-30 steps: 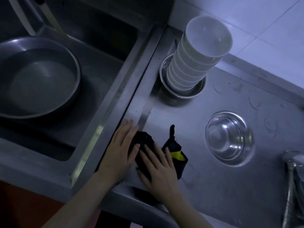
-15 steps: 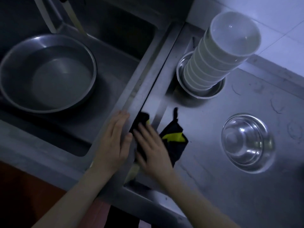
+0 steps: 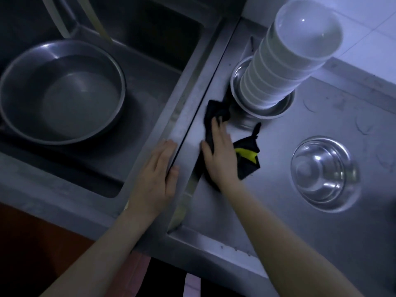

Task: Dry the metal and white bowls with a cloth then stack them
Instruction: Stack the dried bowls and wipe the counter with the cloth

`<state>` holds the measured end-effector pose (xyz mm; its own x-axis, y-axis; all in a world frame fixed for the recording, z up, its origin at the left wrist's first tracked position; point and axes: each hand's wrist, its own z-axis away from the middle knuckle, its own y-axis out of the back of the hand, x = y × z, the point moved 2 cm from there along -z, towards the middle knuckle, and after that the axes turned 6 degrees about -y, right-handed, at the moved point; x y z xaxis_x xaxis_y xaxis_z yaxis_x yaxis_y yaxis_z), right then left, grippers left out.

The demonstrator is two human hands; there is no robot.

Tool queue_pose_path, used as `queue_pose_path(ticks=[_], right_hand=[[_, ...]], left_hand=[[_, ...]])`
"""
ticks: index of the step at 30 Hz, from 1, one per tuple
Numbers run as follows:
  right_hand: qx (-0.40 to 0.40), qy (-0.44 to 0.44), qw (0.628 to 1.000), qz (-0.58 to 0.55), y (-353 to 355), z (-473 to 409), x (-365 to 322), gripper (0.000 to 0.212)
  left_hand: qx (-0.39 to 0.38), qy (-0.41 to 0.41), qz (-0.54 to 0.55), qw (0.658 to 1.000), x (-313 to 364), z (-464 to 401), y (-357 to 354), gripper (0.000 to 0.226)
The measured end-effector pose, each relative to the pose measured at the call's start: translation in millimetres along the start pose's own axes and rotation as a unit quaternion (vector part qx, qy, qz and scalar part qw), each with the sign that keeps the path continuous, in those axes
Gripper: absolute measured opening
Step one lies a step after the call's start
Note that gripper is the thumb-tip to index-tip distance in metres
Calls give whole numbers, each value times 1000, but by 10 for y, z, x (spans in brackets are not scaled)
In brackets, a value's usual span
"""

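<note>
Leftward, flat left hand (image 3: 154,177) on sink edge (image 3: 171,129); right hand (image 3: 220,155) fingers straight on cloth (image 3: 246,159).

The right hand (image 3: 220,155) hides much of the dark cloth (image 3: 246,166).

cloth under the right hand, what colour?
Black with a yellow patch, in the head view: the cloth lies under the right hand.

Counter (image 3: 278,211) brushed, scuffed steel; upturned bowl (image 3: 324,173) glossy metal; stacked bowls (image 3: 285,67) glazed white; cloth (image 3: 246,161) matt.
</note>
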<state>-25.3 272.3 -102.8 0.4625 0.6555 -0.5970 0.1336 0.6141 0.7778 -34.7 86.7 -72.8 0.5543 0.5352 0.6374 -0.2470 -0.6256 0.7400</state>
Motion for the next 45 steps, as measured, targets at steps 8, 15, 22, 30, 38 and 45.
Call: queue_pose_path(ticks=[8,15,22,30,38,45], right_hand=[[-136,107,981,85,-209,1759,194,58],[50,-304,933,188,604,2358,1331,55],[35,-163,965,204,-13,1903,517,58],[113,-129,966,193,365,969,974,49],[78,-258,947,177,606,2154,1360,49],[17,23,978,207,148,1446,717,44]], left_hand=[[-55,-170,-105,978,181,57,-131,41],[-142,-147,-109,973,269,162,-640,51],[-107,-132,-40,985,270,165,-602,48],[-91,-100,-15,991,241,166,-600,48],[-132,-169,-119,969,273,189,-645,48],[-115,-153,-84,978,241,174,-644,47]])
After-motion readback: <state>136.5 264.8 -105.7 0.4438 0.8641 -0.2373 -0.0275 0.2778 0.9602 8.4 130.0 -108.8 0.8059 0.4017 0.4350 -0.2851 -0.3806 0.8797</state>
